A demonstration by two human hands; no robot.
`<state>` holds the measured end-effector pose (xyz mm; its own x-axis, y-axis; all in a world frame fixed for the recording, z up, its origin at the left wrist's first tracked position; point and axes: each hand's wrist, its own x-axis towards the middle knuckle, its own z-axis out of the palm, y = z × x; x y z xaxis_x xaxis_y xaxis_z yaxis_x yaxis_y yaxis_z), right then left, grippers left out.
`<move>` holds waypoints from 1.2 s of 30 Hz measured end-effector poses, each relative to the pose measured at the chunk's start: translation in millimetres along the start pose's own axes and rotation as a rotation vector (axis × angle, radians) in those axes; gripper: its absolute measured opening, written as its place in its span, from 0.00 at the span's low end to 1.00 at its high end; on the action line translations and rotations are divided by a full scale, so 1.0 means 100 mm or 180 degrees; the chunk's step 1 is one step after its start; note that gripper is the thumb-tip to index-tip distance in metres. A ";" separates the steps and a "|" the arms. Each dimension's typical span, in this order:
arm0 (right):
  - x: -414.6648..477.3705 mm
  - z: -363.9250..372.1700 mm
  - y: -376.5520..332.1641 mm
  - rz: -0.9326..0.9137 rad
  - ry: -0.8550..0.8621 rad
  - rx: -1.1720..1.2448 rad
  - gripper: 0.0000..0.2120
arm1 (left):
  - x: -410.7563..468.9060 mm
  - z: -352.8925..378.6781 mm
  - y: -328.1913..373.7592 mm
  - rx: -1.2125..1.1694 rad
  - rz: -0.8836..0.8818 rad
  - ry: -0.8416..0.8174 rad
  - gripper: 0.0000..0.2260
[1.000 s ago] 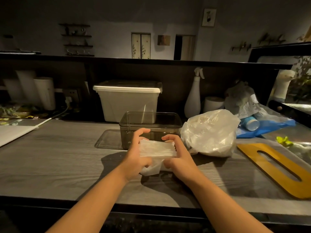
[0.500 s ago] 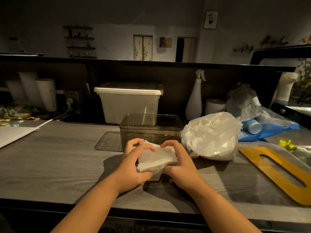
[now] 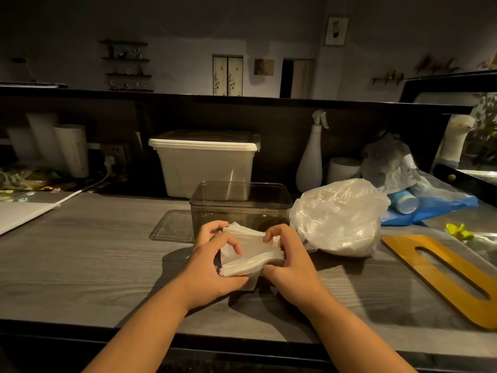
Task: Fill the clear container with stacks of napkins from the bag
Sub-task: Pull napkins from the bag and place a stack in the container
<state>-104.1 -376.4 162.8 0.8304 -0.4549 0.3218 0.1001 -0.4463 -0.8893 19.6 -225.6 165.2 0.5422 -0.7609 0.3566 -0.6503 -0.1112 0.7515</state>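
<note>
Just in front of the clear container (image 3: 240, 205), you held the stack of napkins (image 3: 252, 254) a little above the grey wood-grain tabletop (image 3: 94, 259). Your left hand (image 3: 212, 265) gripped its left side, thumb under the near edge and the bent fingers (image 3: 231, 239) lying across the top sheet. Your right hand (image 3: 290, 262) gripped the right side, thumb low and fingers hooked over the far corner. The napkins were thin, white and square, and their near edge was fanned into soft, uneven layers. A loose flap hung beneath the stack.

A second earlier the stack had lain flatter between your hands with both thumbs on top. By this moment you had tipped it so the layered edge faced you, and your left fingers had curled further over it.

The container was a smoky see-through plastic box, rectangular with rounded corners, open at the top and with no napkins in it. Its flat clear lid (image 3: 172, 224) lay on the tabletop touching its left side. Just right of the container slumped the bag (image 3: 338, 216), crinkled translucent plastic bulging with white contents. Further right lay a yellow wooden board (image 3: 402, 244) with a long slot. Behind the container stood a white lidded bin (image 3: 204, 168), and to the rear right a white spray bottle (image 3: 309, 162). None of these had shifted.
</note>
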 end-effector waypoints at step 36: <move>0.01 -0.01 -0.12 0.0120 0.0104 -0.0336 0.06 | 0.04 0.19 0.08 0.1261 0.0583 0.0344 0.39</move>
<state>-104.6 -372.2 174.0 0.8139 -0.4971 0.3008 0.0094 -0.5063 -0.8623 6.6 -241.2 161.8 0.4378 -0.7220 0.5357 -0.8829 -0.2330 0.4075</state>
